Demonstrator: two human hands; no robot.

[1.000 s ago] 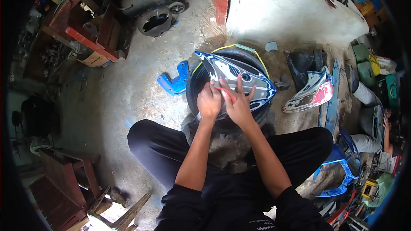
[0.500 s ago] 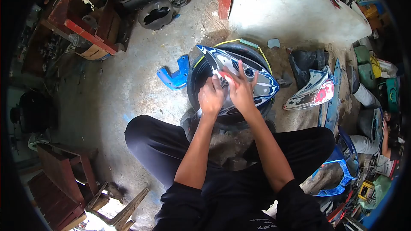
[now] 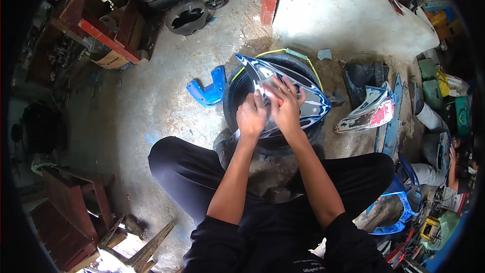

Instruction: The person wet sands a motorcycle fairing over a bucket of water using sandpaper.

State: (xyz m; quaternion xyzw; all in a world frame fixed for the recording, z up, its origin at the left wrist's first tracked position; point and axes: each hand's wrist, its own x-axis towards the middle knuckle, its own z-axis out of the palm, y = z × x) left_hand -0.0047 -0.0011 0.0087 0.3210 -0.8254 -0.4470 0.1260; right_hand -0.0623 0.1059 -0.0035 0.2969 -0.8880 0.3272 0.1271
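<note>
A pointed body panel [image 3: 312,102] in blue, white and grey lies tilted across a round black tub [image 3: 233,96] with a yellow cord along its rim. My left hand [image 3: 251,116] grips the panel's near left edge, fingers curled round it. On the panel's face rests my right hand [image 3: 286,105], its fingers bent over a small red piece that shows only in part beneath them. The two hands are close together but apart.
Left of the tub lies a blue bracket-shaped part [image 3: 208,89]. To the right are a red and white panel [image 3: 371,111] and a long blue strip [image 3: 393,121]. Another person's arm [image 3: 452,167] shows at far right. A wooden stool [image 3: 136,258] stands lower left.
My right hand has shifted slightly over the panel, and its fingers now cover most of the red piece. My left hand keeps its hold on the edge.
</note>
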